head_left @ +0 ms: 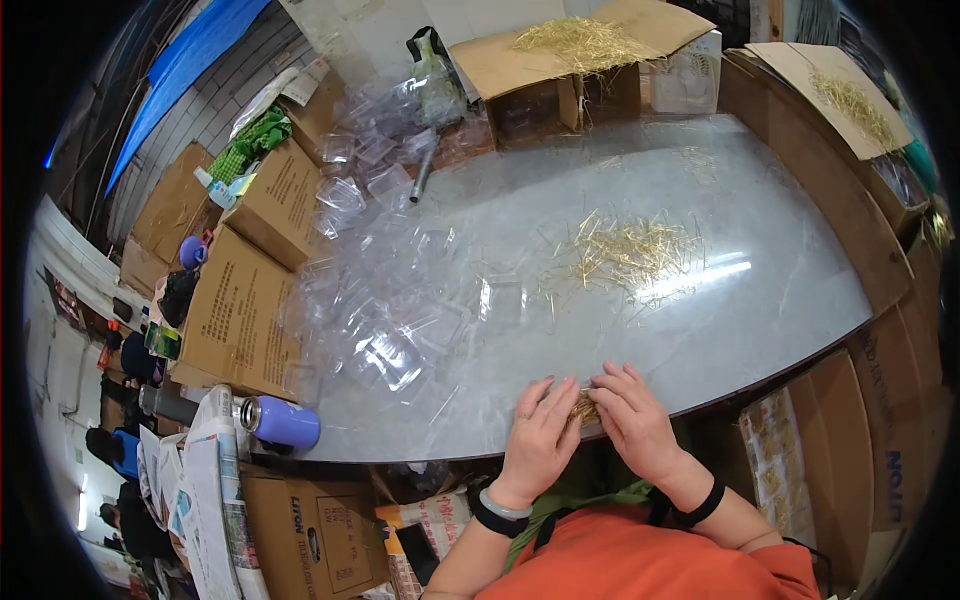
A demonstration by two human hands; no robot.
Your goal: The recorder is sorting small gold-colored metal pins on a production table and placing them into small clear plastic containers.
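At the table's near edge my left hand (541, 437) and my right hand (638, 424) face each other. Between them is a small bundle of thin gold-coloured sticks (584, 406), with the fingers of both hands curled around it. My hands hide most of the bundle. Farther off on the grey tabletop (480, 390) lies a loose, scattered heap of the same thin gold sticks (640, 250). Left of that heap spreads a large pile of clear plastic boxes (385, 320), some of them overlapping.
A purple bottle (281, 423) stands at the table's left front corner, by cardboard boxes (238, 310). A dark tube (422, 178) lies near the far edge. More gold sticks (580, 45) top a cardboard box (480, 60). Cardboard (820, 190) walls the right side.
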